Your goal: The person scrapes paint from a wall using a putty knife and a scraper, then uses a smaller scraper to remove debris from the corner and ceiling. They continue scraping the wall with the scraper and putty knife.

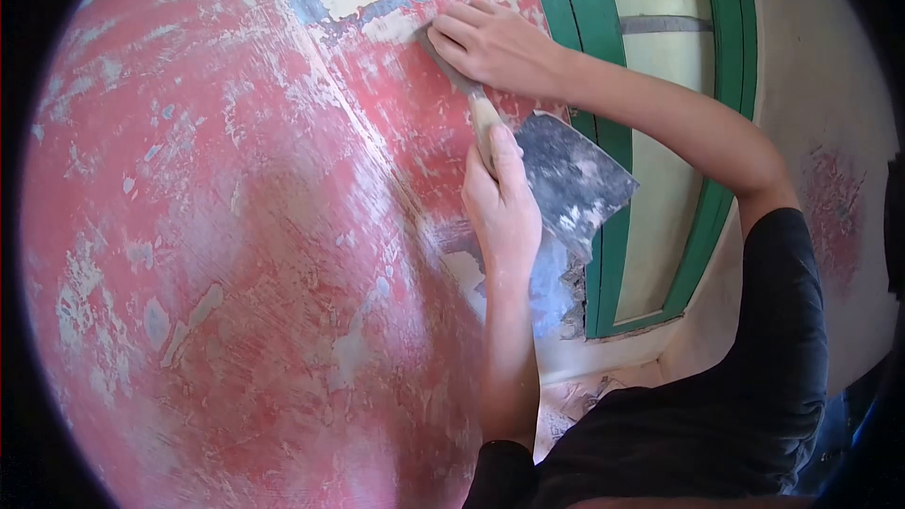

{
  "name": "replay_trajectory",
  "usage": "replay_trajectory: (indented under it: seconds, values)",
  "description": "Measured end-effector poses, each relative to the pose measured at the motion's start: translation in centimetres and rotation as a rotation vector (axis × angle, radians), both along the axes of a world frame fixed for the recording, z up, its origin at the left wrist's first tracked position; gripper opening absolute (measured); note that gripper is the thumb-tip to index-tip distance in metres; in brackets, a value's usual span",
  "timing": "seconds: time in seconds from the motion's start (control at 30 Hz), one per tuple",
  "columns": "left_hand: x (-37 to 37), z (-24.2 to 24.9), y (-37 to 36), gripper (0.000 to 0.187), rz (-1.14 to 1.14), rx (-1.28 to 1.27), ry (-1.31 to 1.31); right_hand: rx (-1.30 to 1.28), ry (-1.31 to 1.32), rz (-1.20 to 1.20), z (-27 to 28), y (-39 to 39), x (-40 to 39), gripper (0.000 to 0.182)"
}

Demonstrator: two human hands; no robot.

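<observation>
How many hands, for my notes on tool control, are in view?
2: the left hand holds the tool by its pale handle; the right hand is higher, fingers at the dark blade. No others show.

Left hand [504,203], right hand [500,52] — two hands; one scraper [484,121]; one dark flat piece [575,170]; one green frame [594,0].

- The wall [236,254] is before you and takes the left side of your view.
- The scraper [468,85] is at this wall, with your right hand [500,47] on its upper end and your left hand [504,193] around its lower end.
- Just right of your left hand is the flat sheet [580,174], partly before the frame [594,0].
- Right of the frame is the second wall [830,66].
</observation>
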State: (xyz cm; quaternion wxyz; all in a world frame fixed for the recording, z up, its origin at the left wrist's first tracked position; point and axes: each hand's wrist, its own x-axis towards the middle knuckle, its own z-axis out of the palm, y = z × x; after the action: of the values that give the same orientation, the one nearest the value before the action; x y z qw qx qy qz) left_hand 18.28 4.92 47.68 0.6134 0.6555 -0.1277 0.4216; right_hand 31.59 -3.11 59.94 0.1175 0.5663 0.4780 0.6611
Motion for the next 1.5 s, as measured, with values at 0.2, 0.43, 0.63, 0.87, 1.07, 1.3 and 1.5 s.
replay_trajectory:
  seconds: [0.2,0.43,0.63,0.87,1.07,1.3,1.5]
  values:
    - [1.9,3.9,0.5,0.055,0.005,0.042,-0.105,0.027,-0.093,-0.065,4.9,0.3,0.7,0.030]
    - [1.3,5.1,-0.7,0.060,-0.068,-0.022,-0.104,0.012,-0.166,-0.033,5.6,-0.7,0.7,0.013]
    - [1.9,5.4,-1.8,0.055,0.004,0.011,-0.116,-0.039,-0.203,-0.045,6.7,-2.2,-0.7,0.019]
    - [1.8,5.9,-1.3,0.054,-0.017,0.004,-0.133,-0.033,-0.165,-0.024,7.0,-1.9,-0.9,0.019]
    - [2.1,6.1,-1.7,0.055,-0.047,-0.019,-0.163,-0.025,-0.185,-0.024,7.2,-1.9,-0.2,0.019]
    - [2.6,5.6,-1.0,0.056,-0.034,-0.010,-0.143,-0.062,-0.209,-0.029,7.3,-1.6,-0.2,0.018]
    - [3.8,5.1,-1.2,0.054,-0.030,-0.035,-0.261,-0.078,-0.255,-0.027,7.5,-1.4,0.1,0.018]
